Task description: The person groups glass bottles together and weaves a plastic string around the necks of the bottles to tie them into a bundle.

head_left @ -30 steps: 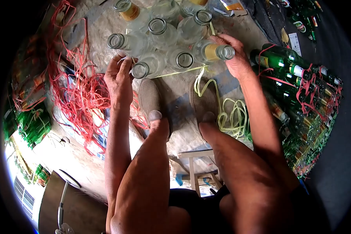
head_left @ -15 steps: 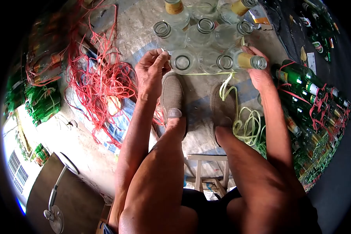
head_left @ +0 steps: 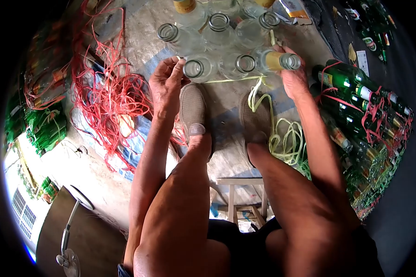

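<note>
Clear glass bottles (head_left: 219,39) stand close together in rows, several with yellow-orange labels. A pale yellow plastic string (head_left: 233,80) runs along the front of the group, with a knot and loose loop (head_left: 256,92) near its right end. At the left front corner my left hand (head_left: 166,81) is closed, thumb and forefinger pinching what looks like a bit of this string beside a bottle. My right hand (head_left: 295,78) curves around the right front bottle (head_left: 273,60); its fingertips close at the string on the far side, partly hidden by the bottle.
Tangled red string (head_left: 111,87) lies on the left. Green bottles tied with red string (head_left: 356,92) are stacked at right, more bundled green bottles (head_left: 46,122) at left. Coiled yellow string (head_left: 289,141) lies beside my right shoe (head_left: 256,115). A wooden stool (head_left: 238,181) is below, a fan (head_left: 68,231) lower left.
The view has shifted, so the bottles and both hands appear slightly further left and higher. My hands keep nearly the same places at the bottles' two front corners.
</note>
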Motion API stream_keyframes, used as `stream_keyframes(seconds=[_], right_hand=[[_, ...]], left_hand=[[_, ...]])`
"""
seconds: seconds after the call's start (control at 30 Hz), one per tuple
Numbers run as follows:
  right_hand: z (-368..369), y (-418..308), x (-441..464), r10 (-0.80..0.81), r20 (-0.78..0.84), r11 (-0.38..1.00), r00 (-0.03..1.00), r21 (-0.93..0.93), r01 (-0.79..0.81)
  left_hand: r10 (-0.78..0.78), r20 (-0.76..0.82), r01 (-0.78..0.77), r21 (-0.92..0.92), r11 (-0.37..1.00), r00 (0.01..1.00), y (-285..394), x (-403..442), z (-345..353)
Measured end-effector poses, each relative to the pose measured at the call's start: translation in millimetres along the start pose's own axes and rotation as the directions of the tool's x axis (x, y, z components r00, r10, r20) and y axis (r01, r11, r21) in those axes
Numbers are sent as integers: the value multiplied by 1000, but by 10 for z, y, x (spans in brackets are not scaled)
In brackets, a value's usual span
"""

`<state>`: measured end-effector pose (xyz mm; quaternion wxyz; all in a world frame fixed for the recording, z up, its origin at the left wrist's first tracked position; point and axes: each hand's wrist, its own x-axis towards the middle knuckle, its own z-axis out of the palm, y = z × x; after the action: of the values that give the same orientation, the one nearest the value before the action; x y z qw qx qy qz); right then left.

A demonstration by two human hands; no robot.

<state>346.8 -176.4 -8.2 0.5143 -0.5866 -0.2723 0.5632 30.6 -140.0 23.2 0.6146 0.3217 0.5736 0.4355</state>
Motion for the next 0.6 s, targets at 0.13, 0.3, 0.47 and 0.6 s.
stream_keyframes(seconds=[0.13,0.3,0.47,0.6], right_hand=[[72,-35,-233,58,-79,997,995,50,-54],[130,-69,-575,47,-50,999,998,-6,-47],[329,36,-652,-113,-11,977,994,-186,109],[404,54,-670,-63,-64,988,996,-144,53]], left_hand=[[-47,26,45,58,997,999,2,-215,-10],[-64,154,67,-14,998,986,-63,-483,26],[-147,109,136,105,985,983,-57,-529,190],[-137,84,126,130,984,987,-64,-516,241]])
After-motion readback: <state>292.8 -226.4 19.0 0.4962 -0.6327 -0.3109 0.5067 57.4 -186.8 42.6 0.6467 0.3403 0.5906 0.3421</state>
